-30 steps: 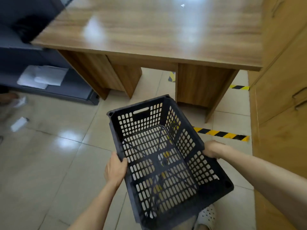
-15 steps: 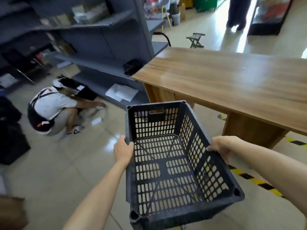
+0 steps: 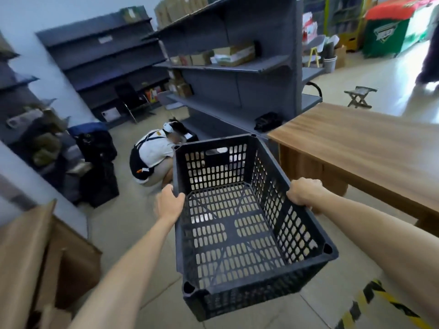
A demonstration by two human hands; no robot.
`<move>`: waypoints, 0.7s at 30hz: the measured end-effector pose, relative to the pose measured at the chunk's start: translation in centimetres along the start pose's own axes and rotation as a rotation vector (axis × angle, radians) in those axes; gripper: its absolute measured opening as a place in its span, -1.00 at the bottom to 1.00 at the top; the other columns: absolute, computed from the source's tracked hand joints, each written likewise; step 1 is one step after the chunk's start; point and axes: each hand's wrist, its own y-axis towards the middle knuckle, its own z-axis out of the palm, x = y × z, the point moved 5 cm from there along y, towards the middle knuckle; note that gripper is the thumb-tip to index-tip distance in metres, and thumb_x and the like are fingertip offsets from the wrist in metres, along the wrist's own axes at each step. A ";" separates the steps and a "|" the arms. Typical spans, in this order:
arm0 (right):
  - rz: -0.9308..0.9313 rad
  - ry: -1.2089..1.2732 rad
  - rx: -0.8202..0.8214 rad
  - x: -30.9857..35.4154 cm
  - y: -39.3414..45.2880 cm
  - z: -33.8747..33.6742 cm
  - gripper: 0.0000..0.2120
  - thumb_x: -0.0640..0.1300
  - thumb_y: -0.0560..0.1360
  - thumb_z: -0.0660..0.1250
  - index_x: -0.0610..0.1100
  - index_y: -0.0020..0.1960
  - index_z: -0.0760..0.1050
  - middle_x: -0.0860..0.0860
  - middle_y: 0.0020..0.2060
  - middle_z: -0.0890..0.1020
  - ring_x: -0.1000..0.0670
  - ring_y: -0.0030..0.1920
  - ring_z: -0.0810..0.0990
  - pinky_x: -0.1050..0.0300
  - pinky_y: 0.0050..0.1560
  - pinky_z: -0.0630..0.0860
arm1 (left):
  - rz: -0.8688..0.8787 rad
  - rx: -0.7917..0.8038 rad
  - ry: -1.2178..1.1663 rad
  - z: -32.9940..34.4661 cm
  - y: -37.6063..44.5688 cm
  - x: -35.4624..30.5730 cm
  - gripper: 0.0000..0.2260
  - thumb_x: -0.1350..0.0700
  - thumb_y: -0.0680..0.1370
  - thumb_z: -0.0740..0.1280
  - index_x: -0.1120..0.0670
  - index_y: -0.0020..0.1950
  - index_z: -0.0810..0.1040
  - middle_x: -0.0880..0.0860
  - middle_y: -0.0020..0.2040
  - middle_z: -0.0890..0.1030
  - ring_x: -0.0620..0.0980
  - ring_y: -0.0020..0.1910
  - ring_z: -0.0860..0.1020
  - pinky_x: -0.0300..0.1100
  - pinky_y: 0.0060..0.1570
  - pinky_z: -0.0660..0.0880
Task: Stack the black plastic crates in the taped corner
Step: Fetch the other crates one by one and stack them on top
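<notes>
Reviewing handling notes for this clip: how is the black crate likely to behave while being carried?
The black crate looks light for its size: empty, with slotted walls and floor. Probably stiff, since it holds its shape with the left hand and right hand gripping opposite rims. The rim grips suggest slipping is unlikely.

The black plastic crate [image 3: 240, 224] is held up off the floor, in front of the person at centre frame. It is rectangular, open at the top and empty, with walls and floor pierced by rows of small slots, so the pale floor shows through. A handle slot is cut in the far short wall at 12 o'clock. Round sockets mark the rim corners. Its long axis runs from 12 to 6 o'clock, the near end nearest the camera. The left hand [image 3: 169, 203] grips the long rim at 9 o'clock and the right hand [image 3: 303, 194] grips the opposite rim at 3 o'clock.
</notes>
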 end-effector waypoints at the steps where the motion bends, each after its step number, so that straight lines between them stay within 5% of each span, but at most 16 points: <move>1: -0.044 -0.035 -0.039 2.3 0.3 -0.6 -0.63 -0.02 0.63 0.08 -0.14 0.28 0.52 -0.06 0.06 0.63 -0.12 0.09 0.61 -0.03 0.09 0.48 | -0.013 -0.029 0.005 -1.9 0.7 1.1 -0.87 0.11 0.46 0.31 0.17 -0.18 0.50 0.08 -0.24 0.59 0.14 -0.21 0.55 -0.06 -0.26 0.44; 7: -0.251 -0.174 -0.250 16.2 1.7 -3.5 -0.63 0.02 0.63 0.08 -0.13 0.21 0.54 -0.09 0.12 0.64 -0.13 0.10 0.61 0.01 0.05 0.48 | -0.140 -0.225 0.095 -12.8 2.5 9.0 -0.66 0.12 0.50 0.33 0.08 -0.37 0.22 0.04 -0.38 0.38 0.16 -0.24 0.47 -0.12 -0.31 0.28; 14: -0.574 -0.222 -0.312 31.9 1.4 -3.2 -0.66 0.01 0.63 0.11 -0.15 0.16 0.56 -0.08 0.09 0.64 -0.11 0.08 0.62 0.01 0.00 0.49 | -0.328 -0.280 0.152 -22.2 -0.6 20.5 -0.80 0.05 0.45 0.30 0.18 -0.26 0.46 0.09 -0.32 0.54 0.16 -0.26 0.55 -0.07 -0.30 0.43; 21: -0.958 -0.256 -0.346 45.6 -2.9 -2.7 -0.58 0.06 0.67 0.02 -0.20 0.29 0.45 -0.11 0.21 0.58 -0.15 0.21 0.58 0.00 0.09 0.47 | -0.562 -0.442 0.166 -30.6 -8.6 25.5 -0.90 0.18 0.54 0.28 0.15 -0.18 0.51 0.02 -0.35 0.50 0.04 -0.30 0.49 -0.20 -0.41 0.28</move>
